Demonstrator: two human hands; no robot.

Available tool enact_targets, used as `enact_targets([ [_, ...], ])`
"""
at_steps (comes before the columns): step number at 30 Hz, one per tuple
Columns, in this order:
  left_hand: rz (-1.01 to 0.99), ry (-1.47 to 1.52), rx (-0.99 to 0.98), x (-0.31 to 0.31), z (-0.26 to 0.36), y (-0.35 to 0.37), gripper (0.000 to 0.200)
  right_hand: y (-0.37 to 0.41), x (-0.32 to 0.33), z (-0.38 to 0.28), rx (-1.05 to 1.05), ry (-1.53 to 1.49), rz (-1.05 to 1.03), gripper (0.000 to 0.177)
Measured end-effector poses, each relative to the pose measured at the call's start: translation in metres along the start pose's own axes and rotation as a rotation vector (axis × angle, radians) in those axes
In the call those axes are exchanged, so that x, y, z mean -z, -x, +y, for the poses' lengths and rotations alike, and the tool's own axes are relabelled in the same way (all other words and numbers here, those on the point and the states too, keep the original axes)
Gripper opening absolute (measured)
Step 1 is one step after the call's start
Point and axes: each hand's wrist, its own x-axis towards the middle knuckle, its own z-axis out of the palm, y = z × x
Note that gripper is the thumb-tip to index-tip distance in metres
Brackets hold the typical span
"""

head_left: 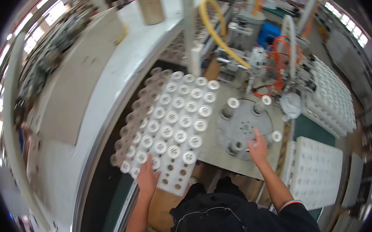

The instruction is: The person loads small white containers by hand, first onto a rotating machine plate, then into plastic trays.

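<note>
My left hand (147,178) is at the near edge of a white perforated tray (172,186). Its fingers are stretched out and spread, the tips right at a white-capped cylinder (155,162). Rows of similar cylinders with printed white tops fill most of this tray; several holes at its near end show bare. My right hand (258,148) reaches over a round grey turntable (245,127), index finger extended and thumb apart. Just right of its fingers is a capped cylinder (276,136). Two more capped cylinders (232,103) stand at the turntable's far side, and an uncapped holder (236,146) sits at its near left.
Behind the turntable stands a machine (257,59) with orange tubes and a thick yellow hose (214,32). White trays (317,171) are stacked on the right. A long pale ledge (122,73) runs along the left, and a post (190,29) rises behind the filled tray.
</note>
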Motion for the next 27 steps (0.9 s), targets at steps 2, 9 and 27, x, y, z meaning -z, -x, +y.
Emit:
enact_targets([
  [2, 0.078, 0.043, 0.004, -0.01, -0.001, 0.013, 0.092, -0.011, -0.002, -0.007, 0.106, 0.034, 0.025, 0.06],
  [9, 0.196, -0.054, -0.082, 0.005, 0.024, 0.046, 0.086, -0.069, -0.076, -0.032, 0.435, 0.233, -0.25, 0.055],
  [27, -0.312, 0.22, -0.854, -0.146, 0.414, -0.045, 0.053, -0.02, 0.092, 0.109, -0.412, -0.658, 0.178, 0.03],
])
